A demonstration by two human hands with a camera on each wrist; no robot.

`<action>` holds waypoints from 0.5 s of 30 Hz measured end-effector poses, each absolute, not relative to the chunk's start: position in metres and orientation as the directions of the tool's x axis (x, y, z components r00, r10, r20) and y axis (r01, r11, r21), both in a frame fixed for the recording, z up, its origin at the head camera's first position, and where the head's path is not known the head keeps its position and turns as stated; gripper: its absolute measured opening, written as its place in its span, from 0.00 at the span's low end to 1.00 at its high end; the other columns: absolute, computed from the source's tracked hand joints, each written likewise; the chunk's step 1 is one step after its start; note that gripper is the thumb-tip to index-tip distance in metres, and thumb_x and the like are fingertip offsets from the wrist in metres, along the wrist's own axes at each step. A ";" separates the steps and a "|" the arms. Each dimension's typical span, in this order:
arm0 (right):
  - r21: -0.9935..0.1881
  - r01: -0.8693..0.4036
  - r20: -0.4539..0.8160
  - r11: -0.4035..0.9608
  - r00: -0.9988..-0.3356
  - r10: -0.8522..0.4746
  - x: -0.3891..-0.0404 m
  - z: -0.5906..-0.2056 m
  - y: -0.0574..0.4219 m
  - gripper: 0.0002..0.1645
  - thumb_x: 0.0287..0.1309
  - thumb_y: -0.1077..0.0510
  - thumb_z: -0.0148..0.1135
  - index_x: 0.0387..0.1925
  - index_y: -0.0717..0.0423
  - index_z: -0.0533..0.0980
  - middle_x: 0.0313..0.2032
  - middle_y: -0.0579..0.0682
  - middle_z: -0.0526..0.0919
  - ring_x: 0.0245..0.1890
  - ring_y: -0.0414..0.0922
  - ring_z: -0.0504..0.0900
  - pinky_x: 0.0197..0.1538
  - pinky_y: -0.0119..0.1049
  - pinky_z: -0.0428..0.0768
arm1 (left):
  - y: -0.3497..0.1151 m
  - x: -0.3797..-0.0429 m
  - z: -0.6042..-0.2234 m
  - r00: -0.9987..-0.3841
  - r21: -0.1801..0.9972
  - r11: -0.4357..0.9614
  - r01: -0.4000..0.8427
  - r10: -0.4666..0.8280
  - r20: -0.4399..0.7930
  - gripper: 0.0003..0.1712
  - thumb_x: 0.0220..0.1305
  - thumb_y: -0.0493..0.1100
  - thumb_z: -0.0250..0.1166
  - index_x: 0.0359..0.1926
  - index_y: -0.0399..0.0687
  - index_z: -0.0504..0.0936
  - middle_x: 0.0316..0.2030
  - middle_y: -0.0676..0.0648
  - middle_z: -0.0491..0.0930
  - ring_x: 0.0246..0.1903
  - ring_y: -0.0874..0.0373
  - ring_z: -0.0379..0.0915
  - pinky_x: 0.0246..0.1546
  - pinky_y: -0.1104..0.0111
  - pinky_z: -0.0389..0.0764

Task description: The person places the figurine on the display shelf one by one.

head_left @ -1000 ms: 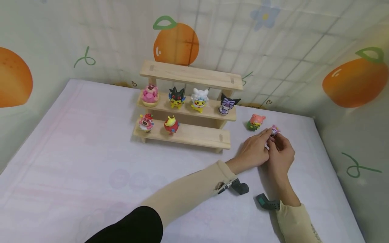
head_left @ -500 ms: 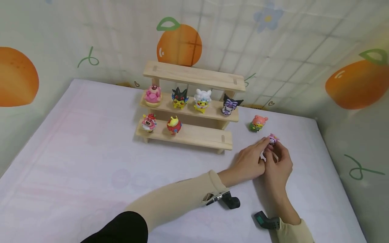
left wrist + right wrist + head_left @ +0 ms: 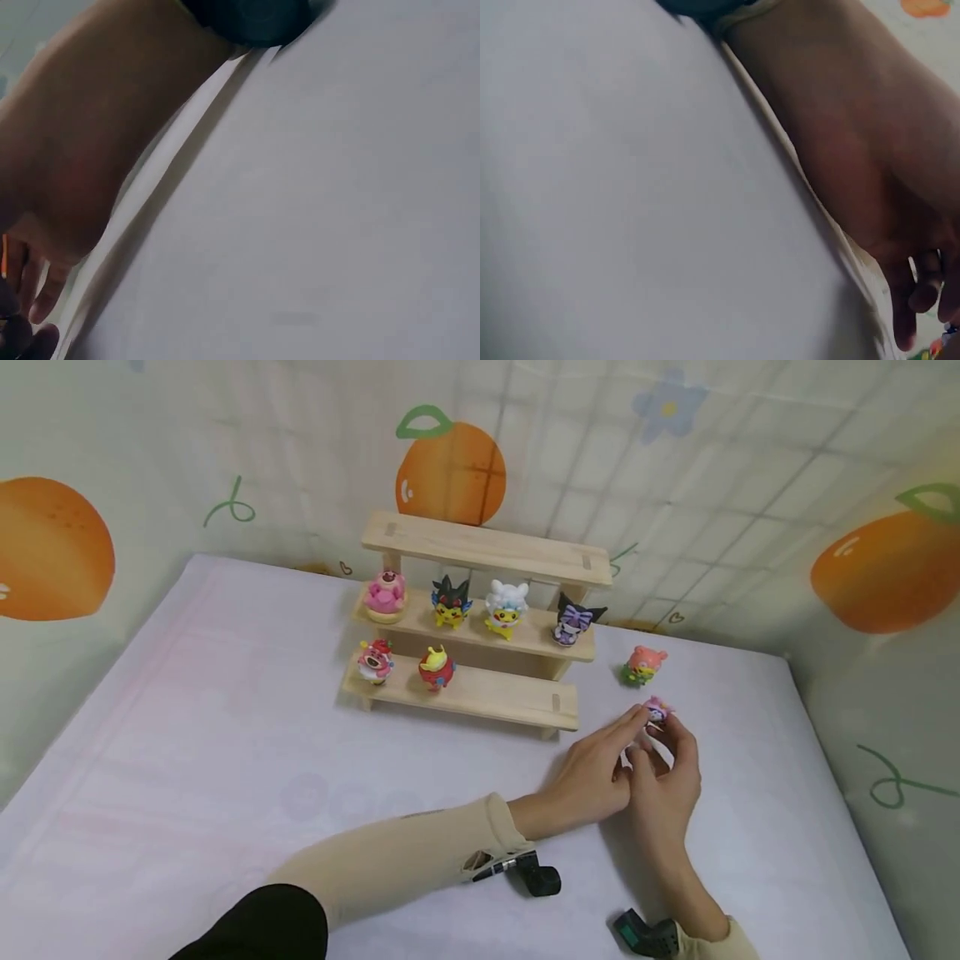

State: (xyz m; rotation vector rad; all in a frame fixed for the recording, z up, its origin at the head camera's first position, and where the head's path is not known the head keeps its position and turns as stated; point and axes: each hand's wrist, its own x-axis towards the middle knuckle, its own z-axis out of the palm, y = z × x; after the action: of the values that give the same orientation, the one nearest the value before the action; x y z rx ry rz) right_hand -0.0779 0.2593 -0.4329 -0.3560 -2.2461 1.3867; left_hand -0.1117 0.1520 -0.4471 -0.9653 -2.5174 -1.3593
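In the head view a small pink-and-white toy figurine with a dark face area is held up at the fingertips of both hands, right of the shelf. My left hand grips it from the left side, and my right hand pinches it from the right. The hands meet below it and hide its lower part. Just behind stands a pink-hooded figurine with a yellow face and green base, on the table. The wrist views show mostly the left hand, the right hand and white cloth.
A three-tier wooden shelf stands left of the hands. Several figurines, among them a black-eared one and a red one, sit on its middle and lower tiers. A patterned curtain hangs behind the white-covered table.
Both hands have drawn back together with the figurine, a little toward the body and to the left. The view has shifted slightly. The figurines on the shelf stay in place.
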 end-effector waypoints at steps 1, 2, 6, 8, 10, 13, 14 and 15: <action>-0.886 -0.038 0.268 0.462 -0.855 0.445 -0.077 -0.433 0.257 0.36 0.67 0.68 0.58 0.75 0.58 0.67 0.69 0.51 0.75 0.66 0.47 0.75 0.68 0.31 0.78 | 0.149 -0.110 -0.447 -0.788 0.711 0.385 0.588 0.471 0.397 0.46 0.62 0.31 0.60 0.82 0.46 0.61 0.81 0.52 0.60 0.77 0.65 0.60 0.63 0.84 0.69; -0.881 -0.051 0.282 0.471 -0.854 0.436 -0.075 -0.432 0.254 0.36 0.67 0.68 0.59 0.75 0.58 0.67 0.69 0.51 0.75 0.66 0.47 0.74 0.68 0.31 0.77 | 0.147 -0.108 -0.447 -0.787 0.712 0.377 0.592 0.464 0.408 0.47 0.61 0.30 0.60 0.82 0.46 0.61 0.81 0.52 0.60 0.77 0.65 0.59 0.62 0.84 0.70; -0.866 -0.117 0.343 0.487 -0.847 0.406 -0.070 -0.433 0.243 0.36 0.66 0.69 0.60 0.75 0.60 0.66 0.69 0.51 0.75 0.65 0.45 0.74 0.67 0.30 0.76 | 0.135 -0.099 -0.448 -0.782 0.728 0.333 0.600 0.438 0.444 0.46 0.62 0.28 0.58 0.82 0.45 0.60 0.81 0.51 0.59 0.78 0.65 0.57 0.64 0.82 0.70; -0.864 -0.152 0.366 0.480 -0.845 0.391 -0.066 -0.433 0.237 0.36 0.66 0.70 0.60 0.75 0.60 0.66 0.68 0.51 0.75 0.64 0.45 0.74 0.65 0.29 0.75 | 0.128 -0.093 -0.447 -0.780 0.739 0.305 0.601 0.427 0.458 0.46 0.61 0.27 0.57 0.82 0.45 0.60 0.81 0.49 0.60 0.78 0.64 0.57 0.65 0.81 0.71; -0.859 -0.193 0.391 0.474 -0.845 0.364 -0.063 -0.433 0.230 0.38 0.65 0.72 0.60 0.75 0.60 0.66 0.68 0.52 0.75 0.65 0.44 0.75 0.65 0.28 0.75 | 0.120 -0.088 -0.446 -0.780 0.747 0.284 0.601 0.412 0.471 0.47 0.60 0.27 0.57 0.82 0.44 0.60 0.81 0.49 0.60 0.78 0.63 0.58 0.63 0.81 0.72; -0.849 -0.253 0.427 0.464 -0.846 0.321 -0.057 -0.432 0.220 0.40 0.62 0.75 0.59 0.76 0.60 0.66 0.69 0.52 0.74 0.65 0.44 0.75 0.64 0.27 0.75 | 0.107 -0.080 -0.445 -0.783 0.763 0.249 0.597 0.387 0.487 0.51 0.54 0.25 0.57 0.82 0.45 0.60 0.81 0.48 0.60 0.78 0.61 0.59 0.55 0.83 0.72; -0.846 -0.277 0.440 0.457 -0.845 0.304 -0.056 -0.431 0.217 0.41 0.61 0.77 0.59 0.76 0.61 0.66 0.69 0.53 0.74 0.65 0.45 0.75 0.64 0.27 0.75 | 0.102 -0.078 -0.444 -0.784 0.766 0.240 0.596 0.378 0.492 0.52 0.52 0.25 0.57 0.82 0.45 0.60 0.81 0.48 0.60 0.78 0.61 0.60 0.53 0.83 0.71; -0.840 -0.293 0.453 0.457 -0.843 0.290 -0.055 -0.431 0.214 0.42 0.59 0.78 0.58 0.75 0.61 0.66 0.69 0.54 0.73 0.65 0.45 0.75 0.64 0.27 0.75 | 0.099 -0.076 -0.444 -0.784 0.768 0.231 0.597 0.372 0.498 0.53 0.51 0.24 0.57 0.82 0.45 0.60 0.81 0.48 0.60 0.78 0.60 0.60 0.50 0.84 0.70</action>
State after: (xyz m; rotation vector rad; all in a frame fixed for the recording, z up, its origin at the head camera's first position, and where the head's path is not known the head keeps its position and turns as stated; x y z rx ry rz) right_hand -0.0548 0.2137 -0.4307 0.0032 -2.1623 1.3970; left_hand -0.0760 0.0987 -0.4442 -0.9183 -2.2915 -1.5800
